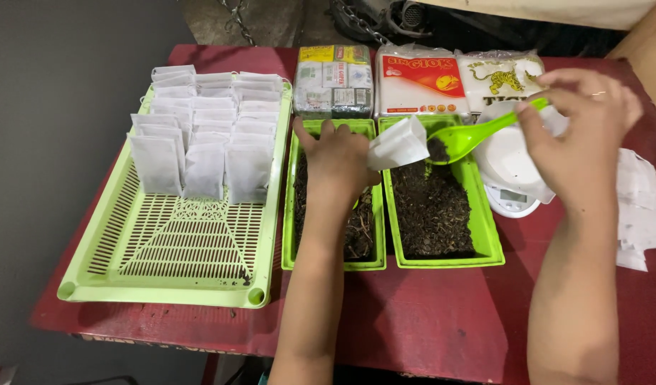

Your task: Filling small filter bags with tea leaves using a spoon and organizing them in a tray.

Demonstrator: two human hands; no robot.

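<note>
My left hand (336, 162) holds a small white paper bag (398, 143) by its edge above the two green trays of dark loose leaves. My right hand (583, 117) grips the handle of a green plastic spoon (477, 132). The spoon's bowl carries dark leaves and sits right at the bag's mouth. Beneath the bag lies the right leaf tray (484, 235); my left forearm crosses the left leaf tray (288, 214).
A large light-green slatted tray (164, 264) on the left holds several rows of upright filled white bags (207, 121). Three packaged blocks (420, 82) lie at the table's far edge. A white kitchen scale with a bowl (509, 171) and loose empty bags (645, 214) sit at right.
</note>
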